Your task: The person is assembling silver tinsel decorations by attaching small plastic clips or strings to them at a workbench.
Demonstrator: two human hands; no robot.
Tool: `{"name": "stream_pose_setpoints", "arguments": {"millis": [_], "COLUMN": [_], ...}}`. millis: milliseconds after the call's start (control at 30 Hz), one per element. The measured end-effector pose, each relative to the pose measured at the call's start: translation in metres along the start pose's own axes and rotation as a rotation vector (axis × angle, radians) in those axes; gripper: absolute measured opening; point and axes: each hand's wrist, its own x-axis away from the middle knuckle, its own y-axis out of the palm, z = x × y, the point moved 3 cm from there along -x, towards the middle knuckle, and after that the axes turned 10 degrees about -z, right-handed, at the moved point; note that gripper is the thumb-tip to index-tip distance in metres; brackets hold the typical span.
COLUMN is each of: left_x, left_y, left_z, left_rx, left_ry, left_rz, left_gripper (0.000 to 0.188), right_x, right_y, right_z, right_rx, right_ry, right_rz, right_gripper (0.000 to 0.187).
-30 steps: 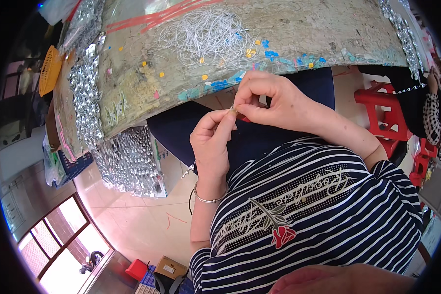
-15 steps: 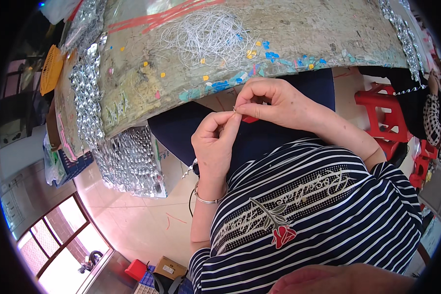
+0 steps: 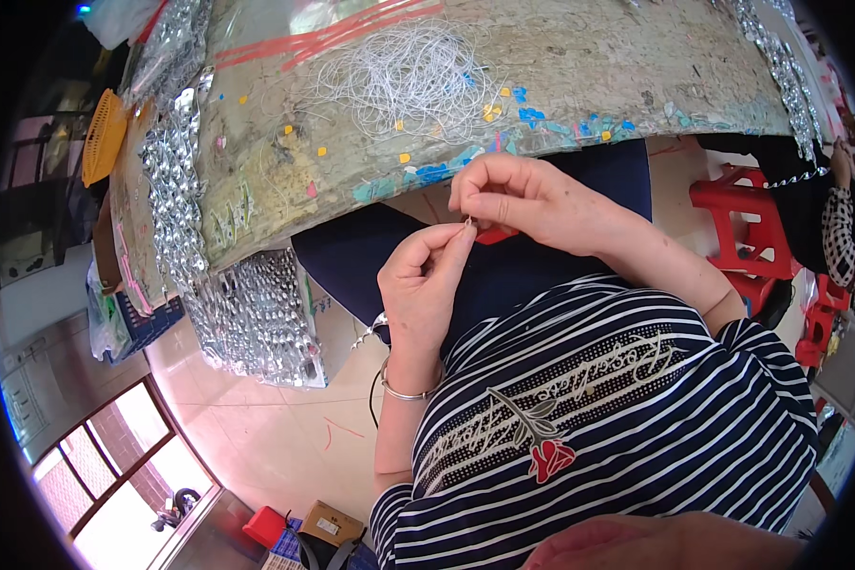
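My left hand (image 3: pixel 422 285) pinches something tiny between thumb and forefinger, just off the table's near edge and above my lap. Only a small pale tip of it shows, too small to name. My right hand (image 3: pixel 532 204) is just above and to the right, its thumb pressed to its curled fingers; whatever it may hold is hidden. A narrow gap separates the two sets of fingertips. Beside my left wrist hangs a short twisted silver strand (image 3: pixel 370 331). Beyond my hands, a loose tangle of white cord (image 3: pixel 404 81) lies on the worn table (image 3: pixel 589 57).
Silver chain-like strands (image 3: pixel 173 180) drape over the table's left side, with more silver strands (image 3: pixel 261 318) hanging below. Yellow and blue scraps (image 3: pixel 530 115) dot the near edge. A yellow basket (image 3: pixel 103 138) is at far left. Red stools (image 3: pixel 746 223) and another person's patterned sleeve (image 3: pixel 838 233) are at right.
My fingertips have parted slightly; they were touching before. The right hand has moved a little up and away, while the left has shifted slightly right and down.
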Motion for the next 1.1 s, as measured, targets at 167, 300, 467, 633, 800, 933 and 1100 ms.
{"name": "stream_pose_setpoints", "arguments": {"millis": [167,300,467,633,800,933,1100], "left_x": [-0.001,0.002,0.01,0.012,0.024,0.038,0.049], "left_y": [-0.001,-0.008,-0.019,-0.012,-0.031,-0.065,-0.103], "left_z": [0.0,-0.006,-0.008,-0.022,-0.037,-0.049,-0.033], "left_rx": [0.038,-0.047,-0.018,-0.066,-0.15,-0.375,-0.207], "left_ry": [-0.045,-0.056,-0.166,-0.163,-0.136,-0.182,-0.418], "left_rz": [-0.056,-0.111,-0.109,-0.339,-0.285,-0.31,-0.2], "left_gripper": [0.01,0.009,0.008,0.018,0.033,0.03,0.016], "right_x": [0.001,0.002,0.012,0.012,0.01,0.015,0.016], "right_y": [0.001,-0.01,-0.057,-0.035,-0.048,-0.071,-0.083], "right_z": [-0.012,-0.023,-0.05,-0.037,-0.045,-0.054,-0.053], "right_rx": [-0.275,-0.162,-0.23,-0.171,-0.24,-0.236,-0.181], "right_ry": [-0.059,0.0,-0.254,-0.1,-0.166,-0.248,-0.251], "right_rz": [-0.051,0.035,0.242,0.168,0.214,0.287,0.345], "right_gripper": [0.012,0.011,0.011,0.01,0.007,0.006,0.01]}}
